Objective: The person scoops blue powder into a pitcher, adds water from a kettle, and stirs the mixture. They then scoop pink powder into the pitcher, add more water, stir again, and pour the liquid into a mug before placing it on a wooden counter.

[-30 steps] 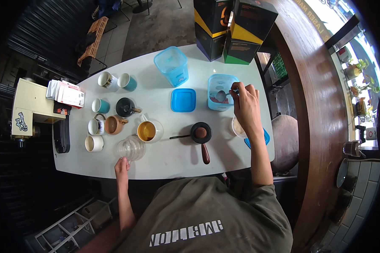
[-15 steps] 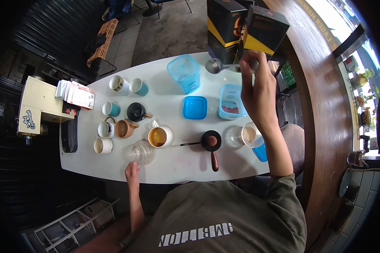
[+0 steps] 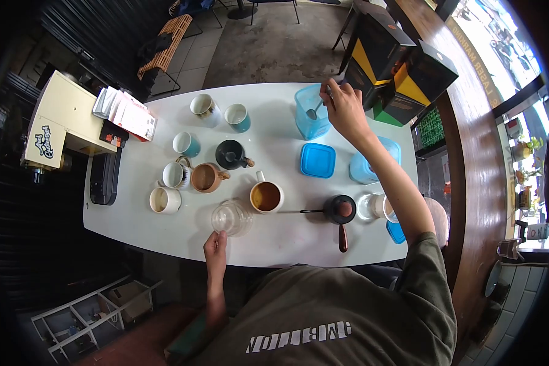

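Note:
My right hand [image 3: 346, 111] pinches a metal spoon [image 3: 312, 114], whose bowl is down inside the tall translucent blue container [image 3: 312, 129]. What that container holds I cannot make out. My left hand [image 3: 215, 245] is closed on the near edge of a clear glass jug [image 3: 230, 218] standing by the table's front edge. Right of the jug is a white mug [image 3: 266, 196] of amber-brown liquid. A blue lid [image 3: 318, 160] lies in front of the tall container, and my right forearm partly covers a lower blue container [image 3: 364, 169].
Several cups, including a brown mug [image 3: 206, 177] and a black one [image 3: 230, 155], stand left on the white table [image 3: 280, 244]. A black, wooden-handled portafilter [image 3: 340, 210] and a glass dripper [image 3: 382, 208] are at right. Black-and-yellow boxes [image 3: 381, 46] rise behind.
My right hand has moved from above the lower container to the tall one, and the spoon has gone down into it. My left hand stays on the jug. The view has shifted.

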